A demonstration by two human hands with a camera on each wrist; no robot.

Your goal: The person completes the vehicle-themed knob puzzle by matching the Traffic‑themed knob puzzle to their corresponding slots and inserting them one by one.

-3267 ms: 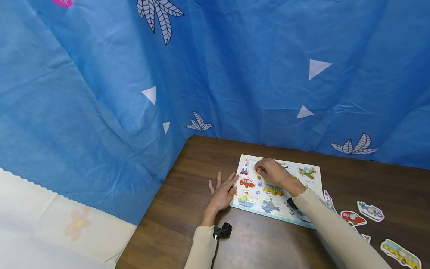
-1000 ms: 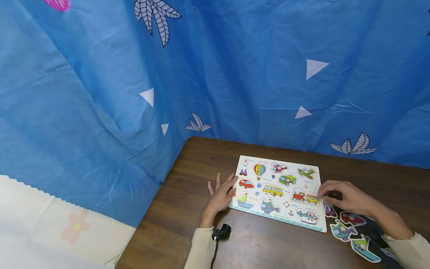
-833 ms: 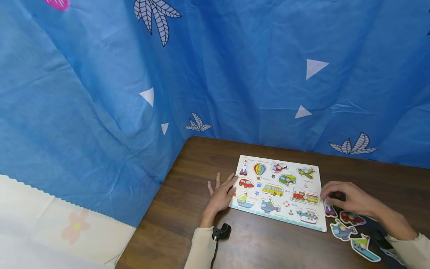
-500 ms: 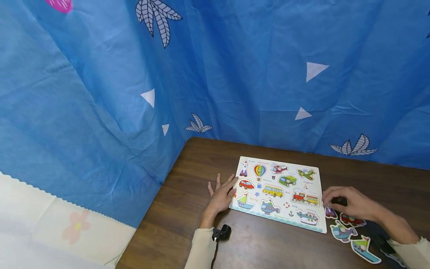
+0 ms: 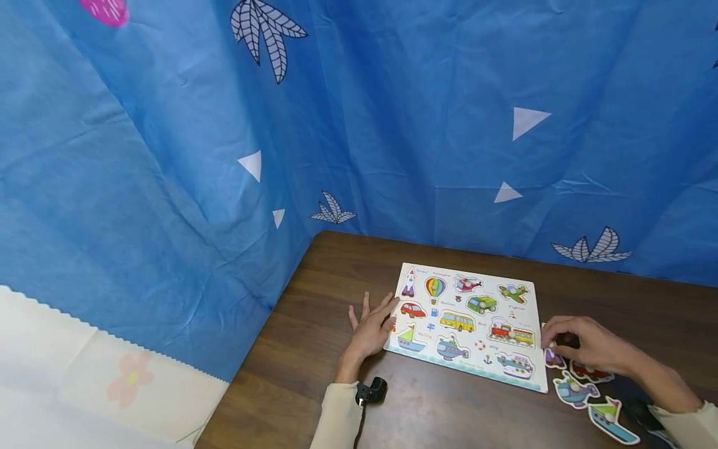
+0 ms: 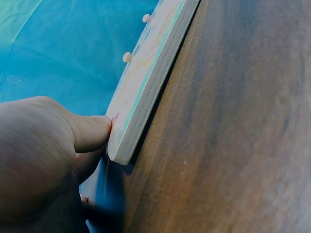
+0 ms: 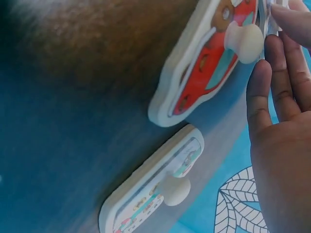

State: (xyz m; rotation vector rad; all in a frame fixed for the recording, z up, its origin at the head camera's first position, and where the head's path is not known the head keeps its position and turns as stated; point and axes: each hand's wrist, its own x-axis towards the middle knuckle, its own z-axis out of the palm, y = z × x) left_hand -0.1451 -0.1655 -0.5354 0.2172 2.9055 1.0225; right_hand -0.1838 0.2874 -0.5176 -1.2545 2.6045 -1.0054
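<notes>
A white puzzle board (image 5: 477,349) printed with vehicles lies on the table. My left hand (image 5: 367,337) rests at its left edge with fingers spread; in the left wrist view, the thumb (image 6: 92,133) touches the board's corner. Right of the board, my right hand (image 5: 597,343) pinches at the rocket puzzle piece (image 5: 554,358); its knob is mostly hidden by the fingers. In the right wrist view, the thumb and fingertips of that hand (image 7: 286,97) close around the far piece, beside a red car piece (image 7: 209,63) with a white knob.
A submarine piece (image 5: 574,391) and a sailboat piece (image 5: 612,423) lie near the board's lower right corner. Another knobbed piece (image 7: 155,194) shows in the right wrist view. A blue curtain (image 5: 392,125) hangs behind the brown table (image 5: 314,299).
My right hand has gone from the balloon picture on the board to the loose pieces at the right. Over the last second it has barely shifted. The left hand stays put.
</notes>
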